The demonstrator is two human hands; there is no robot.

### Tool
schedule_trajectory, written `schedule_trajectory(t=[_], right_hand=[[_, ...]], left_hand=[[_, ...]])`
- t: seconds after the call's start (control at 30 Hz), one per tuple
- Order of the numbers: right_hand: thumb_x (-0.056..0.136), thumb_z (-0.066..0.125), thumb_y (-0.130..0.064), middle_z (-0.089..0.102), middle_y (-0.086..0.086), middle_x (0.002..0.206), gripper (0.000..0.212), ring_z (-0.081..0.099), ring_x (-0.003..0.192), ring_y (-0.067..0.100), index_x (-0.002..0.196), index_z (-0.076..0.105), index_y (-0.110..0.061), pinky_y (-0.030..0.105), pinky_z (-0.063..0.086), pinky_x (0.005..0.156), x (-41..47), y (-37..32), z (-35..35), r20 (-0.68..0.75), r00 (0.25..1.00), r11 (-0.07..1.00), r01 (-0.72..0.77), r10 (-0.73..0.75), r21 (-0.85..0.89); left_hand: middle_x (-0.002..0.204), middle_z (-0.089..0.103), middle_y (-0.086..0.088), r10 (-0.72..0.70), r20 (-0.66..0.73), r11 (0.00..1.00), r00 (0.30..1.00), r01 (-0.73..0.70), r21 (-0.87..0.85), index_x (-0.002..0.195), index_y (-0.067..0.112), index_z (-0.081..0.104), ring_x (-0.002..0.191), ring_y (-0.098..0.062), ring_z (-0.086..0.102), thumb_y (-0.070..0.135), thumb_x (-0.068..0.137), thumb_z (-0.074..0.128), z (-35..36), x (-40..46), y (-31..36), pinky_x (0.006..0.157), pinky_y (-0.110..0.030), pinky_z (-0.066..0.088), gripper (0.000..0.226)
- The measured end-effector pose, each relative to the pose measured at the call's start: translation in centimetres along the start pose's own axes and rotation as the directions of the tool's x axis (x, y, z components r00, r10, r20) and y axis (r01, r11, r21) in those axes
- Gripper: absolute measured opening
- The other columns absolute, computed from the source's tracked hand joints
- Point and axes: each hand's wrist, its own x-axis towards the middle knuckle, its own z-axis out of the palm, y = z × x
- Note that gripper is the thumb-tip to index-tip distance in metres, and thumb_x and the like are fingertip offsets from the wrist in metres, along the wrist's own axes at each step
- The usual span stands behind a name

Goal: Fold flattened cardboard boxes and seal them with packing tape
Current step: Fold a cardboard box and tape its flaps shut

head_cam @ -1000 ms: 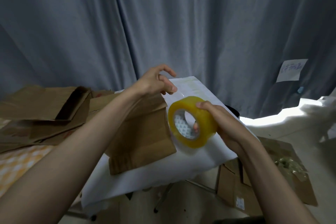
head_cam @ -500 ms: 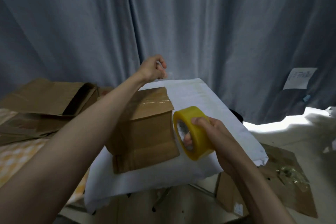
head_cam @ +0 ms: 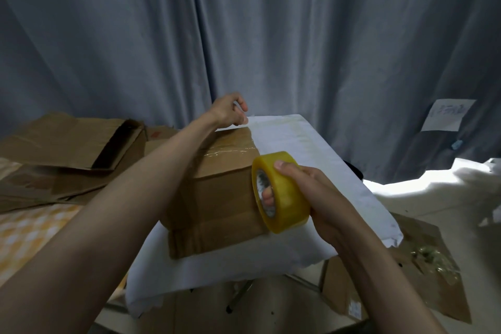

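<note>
— Cardboard box (head_cam: 217,184) sits between my hands on the white cloth (head_cam: 311,149). Why reach past it?

— My left hand (head_cam: 227,112) pinches the tape's free end beyond its far edge; my right hand (head_cam: 306,192) grips the yellow tape roll (head_cam: 282,192) just nearside, core sideways, so the strip would run front-to-back.

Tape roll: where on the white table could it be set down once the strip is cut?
Bare white table lies right of the folded box, from the far edge past the tape roll, plus a front strip. Left is crowded with flattened cardboard.
</note>
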Motion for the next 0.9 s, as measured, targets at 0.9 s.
schedule_trajectory(t=[0.9], right_hand=[[0.099,0.057,-0.031,0.074,0.000,0.066,0.024,0.070,0.057,0.007,0.101,0.067,-0.010,0.017,0.053,0.050,-0.6,1.0,0.7,-0.002,1.000,0.999,-0.011,0.011,0.053]], left_hand=[[0.110,0.066,-0.002,0.380,-0.019,0.850,0.925,-0.341,0.403,0.109,0.016,0.074,0.095,-0.014,0.060,0.025,0.097,0.064,1.5,-4.8,-0.9,0.087,-0.031,0.052,0.018]])
